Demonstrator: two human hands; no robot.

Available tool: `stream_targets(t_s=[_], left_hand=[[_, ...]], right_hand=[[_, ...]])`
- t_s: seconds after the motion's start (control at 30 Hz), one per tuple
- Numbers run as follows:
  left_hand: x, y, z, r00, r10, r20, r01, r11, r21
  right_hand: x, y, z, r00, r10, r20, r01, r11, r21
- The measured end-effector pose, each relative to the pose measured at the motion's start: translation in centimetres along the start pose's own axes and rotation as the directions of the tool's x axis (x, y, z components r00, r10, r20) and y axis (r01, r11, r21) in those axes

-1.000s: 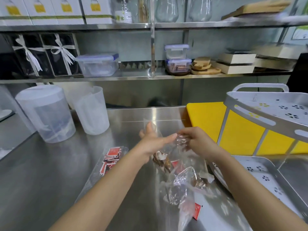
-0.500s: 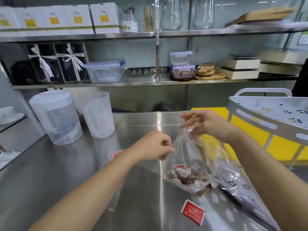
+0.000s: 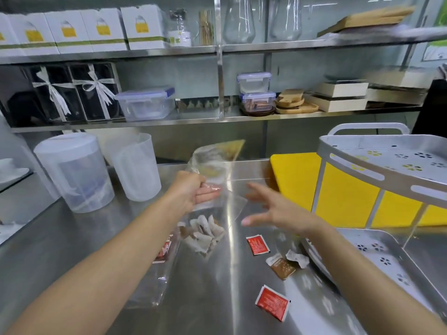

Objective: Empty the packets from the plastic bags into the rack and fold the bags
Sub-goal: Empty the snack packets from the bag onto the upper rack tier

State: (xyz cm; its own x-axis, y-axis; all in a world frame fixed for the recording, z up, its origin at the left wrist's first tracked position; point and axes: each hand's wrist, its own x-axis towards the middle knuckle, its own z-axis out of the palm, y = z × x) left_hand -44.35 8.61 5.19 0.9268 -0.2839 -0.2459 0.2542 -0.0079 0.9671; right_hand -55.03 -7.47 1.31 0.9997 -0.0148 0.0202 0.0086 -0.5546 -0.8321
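Observation:
My left hand [image 3: 193, 189] grips a clear plastic bag [image 3: 212, 165] and holds it up over the steel counter. Below it, white and brown packets [image 3: 204, 230] are dropping or lie in a loose heap. My right hand [image 3: 273, 209] is spread open just right of the bag and holds nothing. Two red packets [image 3: 257, 244] [image 3: 272, 302] and a brown one [image 3: 283, 267] lie on the counter. A second clear bag [image 3: 164, 252] with red packets lies under my left forearm. The grey perforated rack [image 3: 387, 250] stands at the right, its upper tier [image 3: 377, 165] above.
Two translucent plastic jugs [image 3: 75, 172] [image 3: 135, 165] stand at the back left of the counter [image 3: 217, 298]. A yellow board [image 3: 300, 182] leans behind the rack. Shelves above hold boxes, lidded containers and wooden plates.
My right hand has let go of the bag and opened. My left hand has swung the bag upward, and packets have spilled onto the counter, with more loose ones lying there now.

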Motion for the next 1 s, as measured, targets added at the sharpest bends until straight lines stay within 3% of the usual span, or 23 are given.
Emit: stream_targets(t_s=[0.07,0.2,0.27,0.33,0.4,0.47,0.53,0.57,0.63,0.7,0.83,0.9,0.97,1.0], left_hand=[[-0.6,0.4,0.4,1.0,-0.018,0.016,0.019,0.996,-0.082],[-1.5,0.7,1.0,0.995,-0.041,0.091,0.054,0.988,-0.146],[-1.6,0.4,1.1,0.998,0.013,0.056,-0.011,0.999,-0.037],[-1.0,0.1,0.5,0.957,0.277,-0.088,-0.254,0.943,0.213],[-0.8,0.0,-0.3,0.75,0.657,-0.073,-0.528,0.661,0.533],[-1.3,0.2,-0.5,0.569,0.794,0.214,-0.635,0.259,0.727],[-1.5,0.3,0.1,0.577,0.663,0.477,-0.611,-0.038,0.791],[-1.2,0.4,0.5,0.61,0.579,0.541,-0.606,-0.1,0.789],[-0.6,0.6,1.2,0.664,0.458,0.59,-0.634,-0.074,0.77],[-0.3,1.2,1.8,0.684,0.439,0.582,-0.638,-0.027,0.77],[-0.7,2.8,2.4,0.633,0.478,0.609,-0.627,-0.143,0.765],[-1.4,3.9,2.4,0.519,0.568,0.639,-0.667,-0.199,0.718],[-1.5,4.1,2.3,0.342,0.671,0.658,-0.727,-0.254,0.638],[-1.2,3.8,2.3,0.331,0.669,0.666,-0.762,-0.228,0.607]], right_hand=[[0.6,0.9,2.1,0.999,0.019,0.035,-0.022,0.997,0.072],[3.0,2.2,3.6,0.946,0.021,-0.323,0.083,0.949,0.304],[3.8,2.1,3.1,0.904,0.066,-0.422,0.12,0.909,0.398],[4.1,2.3,2.6,0.882,0.086,-0.462,0.129,0.901,0.414],[4.2,2.4,2.1,0.876,0.1,-0.471,0.142,0.881,0.451],[4.0,2.7,1.8,0.882,0.088,-0.463,0.173,0.852,0.493],[3.8,2.8,1.6,0.899,0.029,-0.437,0.214,0.841,0.497],[3.7,2.8,1.5,0.908,-0.001,-0.42,0.229,0.84,0.493],[3.5,2.6,1.4,0.914,-0.041,-0.403,0.252,0.837,0.486],[3.2,2.4,1.2,0.911,-0.066,-0.407,0.26,0.859,0.441],[2.0,1.9,0.4,0.858,-0.075,-0.509,0.282,0.897,0.342],[1.6,1.3,-0.1,0.773,-0.105,-0.626,0.362,0.884,0.298],[1.5,0.9,-0.6,0.717,-0.127,-0.686,0.408,0.874,0.265],[1.4,1.1,-0.7,0.727,-0.14,-0.672,0.389,0.89,0.236]])
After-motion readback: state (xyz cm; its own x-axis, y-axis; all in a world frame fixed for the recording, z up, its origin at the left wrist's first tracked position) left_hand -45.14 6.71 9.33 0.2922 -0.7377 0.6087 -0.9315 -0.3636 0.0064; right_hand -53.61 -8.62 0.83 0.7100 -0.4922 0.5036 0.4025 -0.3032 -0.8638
